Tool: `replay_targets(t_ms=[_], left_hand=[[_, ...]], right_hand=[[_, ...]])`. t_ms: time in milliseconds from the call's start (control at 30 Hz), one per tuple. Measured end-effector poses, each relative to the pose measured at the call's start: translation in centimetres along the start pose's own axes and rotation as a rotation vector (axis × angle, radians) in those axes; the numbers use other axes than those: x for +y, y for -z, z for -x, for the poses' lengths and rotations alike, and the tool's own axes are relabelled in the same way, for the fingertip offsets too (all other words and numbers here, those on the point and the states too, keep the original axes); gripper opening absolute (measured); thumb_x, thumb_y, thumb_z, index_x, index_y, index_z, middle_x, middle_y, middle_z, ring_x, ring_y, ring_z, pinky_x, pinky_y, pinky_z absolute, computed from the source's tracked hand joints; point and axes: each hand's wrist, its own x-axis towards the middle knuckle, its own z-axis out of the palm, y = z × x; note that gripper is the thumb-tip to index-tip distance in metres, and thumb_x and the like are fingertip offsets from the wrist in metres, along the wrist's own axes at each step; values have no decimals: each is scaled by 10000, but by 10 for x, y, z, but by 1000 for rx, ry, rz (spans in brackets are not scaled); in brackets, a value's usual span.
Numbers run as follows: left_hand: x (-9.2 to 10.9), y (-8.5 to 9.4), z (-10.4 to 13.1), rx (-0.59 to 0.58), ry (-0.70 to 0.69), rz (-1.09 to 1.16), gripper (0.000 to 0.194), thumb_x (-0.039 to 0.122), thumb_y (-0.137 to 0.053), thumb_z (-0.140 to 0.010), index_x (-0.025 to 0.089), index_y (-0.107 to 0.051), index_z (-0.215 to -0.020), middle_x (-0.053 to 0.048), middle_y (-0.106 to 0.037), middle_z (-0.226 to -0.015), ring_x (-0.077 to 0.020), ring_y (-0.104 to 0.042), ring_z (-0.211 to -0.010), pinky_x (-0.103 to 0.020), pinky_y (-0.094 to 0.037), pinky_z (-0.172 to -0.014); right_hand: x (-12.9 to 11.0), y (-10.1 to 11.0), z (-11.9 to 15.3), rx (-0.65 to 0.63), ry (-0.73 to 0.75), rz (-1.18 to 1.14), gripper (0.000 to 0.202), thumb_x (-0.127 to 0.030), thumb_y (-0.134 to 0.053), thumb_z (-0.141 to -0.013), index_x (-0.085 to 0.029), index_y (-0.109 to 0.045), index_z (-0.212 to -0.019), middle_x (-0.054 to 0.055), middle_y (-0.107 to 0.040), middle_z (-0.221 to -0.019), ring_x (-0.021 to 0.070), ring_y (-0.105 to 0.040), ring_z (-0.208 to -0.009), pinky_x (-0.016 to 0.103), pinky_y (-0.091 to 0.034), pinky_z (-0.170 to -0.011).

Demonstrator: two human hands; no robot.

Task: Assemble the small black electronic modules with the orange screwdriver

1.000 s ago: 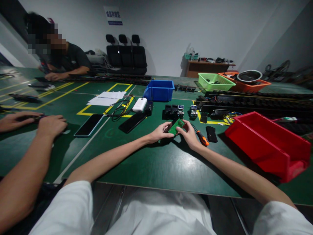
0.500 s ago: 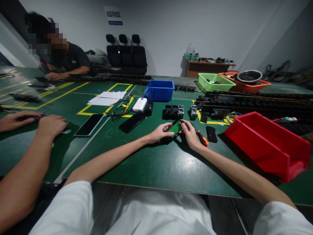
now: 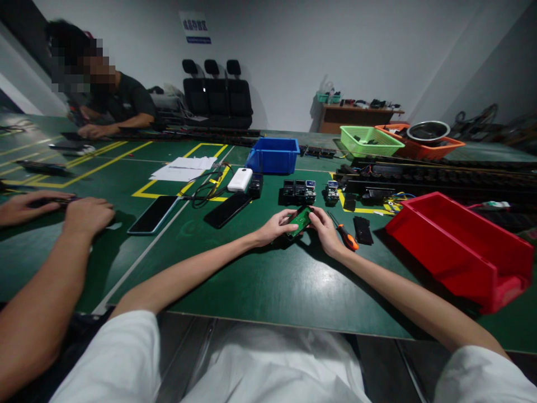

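Between my two hands is a green circuit board (image 3: 300,222) with a dark edge or casing around it, held tilted just above the table. My left hand (image 3: 274,228) grips its left side, thumb lying over the board's face. At the board's right side, the fingers of my right hand (image 3: 325,229) close on its upper corner. A screwdriver (image 3: 347,237) with an orange and black handle lies right beside my right hand. Past it rests a flat black piece (image 3: 363,230). Several small boxy black modules (image 3: 299,191) stand in a row beyond my hands, with another module (image 3: 332,192) apart on the right.
A red bin (image 3: 453,252) stands at the right, a blue bin (image 3: 274,155) farther back. Left of my hands lie a black phone (image 3: 227,210), a phone with a light-blue edge (image 3: 153,215) and a white power bank (image 3: 240,179). A co-worker's hands (image 3: 88,215) work at far left.
The board has shifted and tilted slightly in my hands, and more of its green face shows. The things on the table have stayed in place.
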Motion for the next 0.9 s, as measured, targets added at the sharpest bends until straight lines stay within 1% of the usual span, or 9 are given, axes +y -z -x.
replay_targets(t_ms=[133,200,333,500,633,767,833,900], left_hand=[[-3,1,-1,20,36,23,628,362,-769,-723,156,-467,-1233,-105,-663,-1095,-199,-692,-871,-379,-511,-879],[-3,1,-1,21,56,33,641,363,-770,-718,160,-451,-1235,-101,-667,-1072,-199,-698,-832,-375,-521,-844],[-2,2,-1,18,64,61,634,347,-771,-709,160,-441,-1217,-100,-665,-1073,-191,-701,-793,-359,-527,-811],[0,-1,1,16,44,44,580,342,-749,-732,167,-436,-1188,-87,-667,-1049,-190,-701,-785,-336,-531,-777],[1,-2,2,8,36,35,576,342,-745,-736,167,-441,-1193,-83,-668,-1041,-190,-699,-793,-339,-527,-787],[2,-4,2,25,41,11,606,347,-759,-720,161,-441,-1202,-70,-672,-993,-188,-690,-788,-350,-522,-798],[3,-4,2,36,39,-15,612,348,-759,-719,156,-446,-1208,-74,-666,-1014,-189,-684,-803,-362,-517,-819],[3,-4,1,52,18,-65,589,343,-755,-722,144,-473,-1199,-90,-655,-1072,-197,-671,-874,-367,-502,-865]], right_hand=[[-1,0,1,-29,5,5,384,-476,-590,-855,-253,-584,-1168,44,-631,-1114,207,-596,-1002,307,-534,-762],[-2,0,1,-46,15,3,389,-458,-594,-856,-255,-577,-1188,48,-622,-1142,212,-592,-1023,314,-536,-771],[-1,-1,2,-61,45,35,453,-407,-655,-816,-248,-552,-1228,60,-602,-1218,227,-573,-1098,354,-521,-878],[-1,-1,2,-80,47,56,466,-363,-662,-806,-250,-542,-1242,57,-610,-1194,224,-583,-1085,384,-493,-950],[-1,0,2,-92,65,59,466,-336,-652,-807,-258,-538,-1252,52,-603,-1204,224,-574,-1109,389,-472,-982],[-2,1,2,-92,69,95,485,-314,-653,-794,-256,-527,-1259,56,-596,-1216,225,-565,-1124,384,-458,-997],[-2,0,2,-88,73,105,486,-311,-650,-794,-251,-524,-1259,59,-597,-1208,226,-571,-1106,386,-464,-984],[-2,0,3,-86,80,106,486,-311,-650,-794,-251,-521,-1259,60,-595,-1209,225,-573,-1096,383,-470,-972]])
